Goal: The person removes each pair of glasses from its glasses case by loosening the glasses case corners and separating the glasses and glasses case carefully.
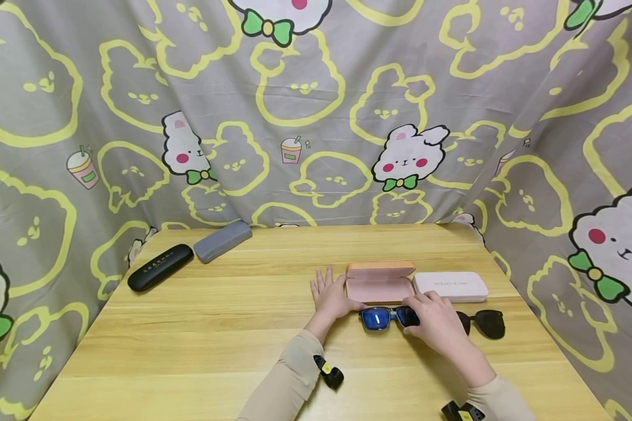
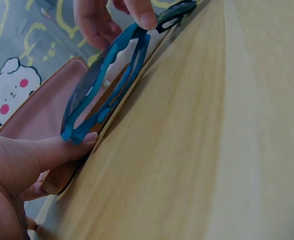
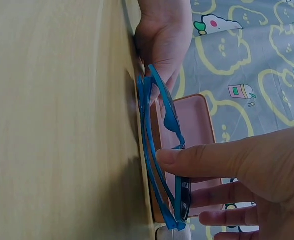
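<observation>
Blue-lensed sunglasses [image 1: 376,318] with a blue frame stand in front of an open glasses case [image 1: 381,288], orange outside and pink inside. My right hand [image 1: 436,321] pinches their right lens between thumb and fingers; in the right wrist view their temples [image 3: 159,185] are folded in. At the case's left side my left hand [image 1: 333,298] has its fingers spread and straight. Its thumb [image 2: 69,150] reaches along the front of the case, right at the left corner of the sunglasses. Black sunglasses [image 1: 488,323] lie right of my right hand, which partly hides them.
A white glasses case [image 1: 451,286] sits shut, just right of the open one. Far left on the wooden table [image 1: 200,345] lie a black glasses case [image 1: 160,268] and a grey one [image 1: 223,241]. A patterned curtain [image 1: 316,117] hangs behind the table and along its sides.
</observation>
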